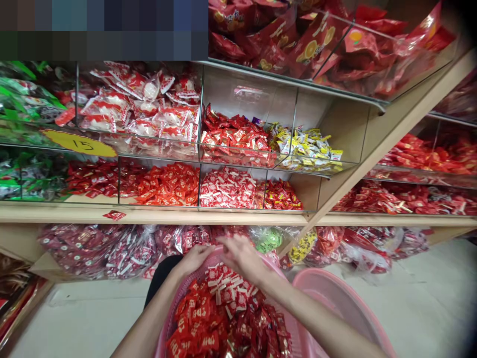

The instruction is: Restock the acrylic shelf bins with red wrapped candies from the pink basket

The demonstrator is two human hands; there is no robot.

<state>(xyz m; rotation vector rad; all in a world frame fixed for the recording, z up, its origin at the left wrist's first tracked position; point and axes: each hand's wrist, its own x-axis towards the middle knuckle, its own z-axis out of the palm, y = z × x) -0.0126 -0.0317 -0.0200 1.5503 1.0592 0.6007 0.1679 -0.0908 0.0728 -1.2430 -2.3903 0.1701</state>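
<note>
A pink basket [169, 311] holds several kinds of red-wrapped candies [199, 318], with red-and-white ones [227, 288] near its far side. My left hand [194, 259] rests on the far left part of the basket's rim, its fingers bent over the edge. My right hand [242, 256] is at the far rim, just right of the left hand, fingers apart and slightly blurred. I see nothing held in it. The inner side of the left fingers is hidden.
Shelves with clear bins of wrapped candy rise ahead; one wrapped candy [114, 215] lies on the lower wooden ledge [156, 217]. A yellow tag [80, 143] reads 15. Bagged candies [130, 251] sit underneath. A second pink basket [346, 298] stands at the right.
</note>
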